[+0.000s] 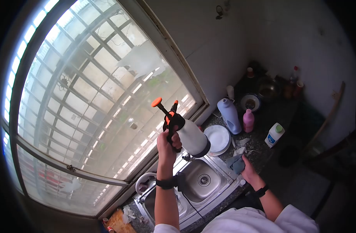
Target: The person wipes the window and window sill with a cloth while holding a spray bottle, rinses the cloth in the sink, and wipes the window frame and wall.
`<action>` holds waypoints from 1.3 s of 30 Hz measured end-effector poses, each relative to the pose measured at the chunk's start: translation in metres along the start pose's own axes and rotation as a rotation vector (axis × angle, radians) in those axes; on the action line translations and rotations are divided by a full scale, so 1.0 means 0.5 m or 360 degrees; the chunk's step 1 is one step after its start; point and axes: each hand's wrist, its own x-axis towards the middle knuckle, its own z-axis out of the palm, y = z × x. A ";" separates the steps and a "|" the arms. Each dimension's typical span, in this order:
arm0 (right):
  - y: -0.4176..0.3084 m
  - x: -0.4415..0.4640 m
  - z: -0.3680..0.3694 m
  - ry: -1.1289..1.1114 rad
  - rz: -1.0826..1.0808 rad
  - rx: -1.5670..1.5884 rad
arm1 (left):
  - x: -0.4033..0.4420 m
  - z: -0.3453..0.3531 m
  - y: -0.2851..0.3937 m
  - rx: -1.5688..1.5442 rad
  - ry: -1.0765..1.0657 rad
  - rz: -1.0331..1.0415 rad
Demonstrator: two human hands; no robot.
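My left hand (pixel 168 143) is wrapped round the black handle of a white spray bottle (pixel 192 136) with an orange pump knob and nozzle. The bottle is raised in front of the window, above the back edge of the sink. At the right of the sink, my right hand (pixel 248 169) grips a grey-blue cloth (pixel 235 163) over the counter. Black bands circle both wrists, and a cable hangs from the left one. The window (pixel 104 93) has a grid of bars behind its glass.
A steel sink (pixel 203 180) lies below the window. White plates (pixel 218 139), a blue-violet bottle (pixel 229 116), a pink bottle (pixel 248 121) and a white bottle with a green cap (pixel 274 135) stand on the dark counter. A bowl (pixel 250 102) is farther back.
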 end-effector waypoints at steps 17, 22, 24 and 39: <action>-0.004 0.000 -0.008 -0.0046 0.0108 -0.0017 | -0.081 -0.051 -0.068 0.0153 0.0296 -0.0337; 0.017 -0.036 0.007 -0.0087 0.0054 -0.0057 | -0.142 -0.122 -0.089 0.0123 0.0232 -0.0303; 0.024 -0.063 0.021 -0.0102 0.0049 -0.0087 | -0.179 -0.132 -0.071 -0.0002 0.0318 -0.0248; 0.090 -0.181 0.118 -0.0238 0.0009 -0.0027 | -0.471 -0.393 0.041 -0.0150 0.0571 -0.0050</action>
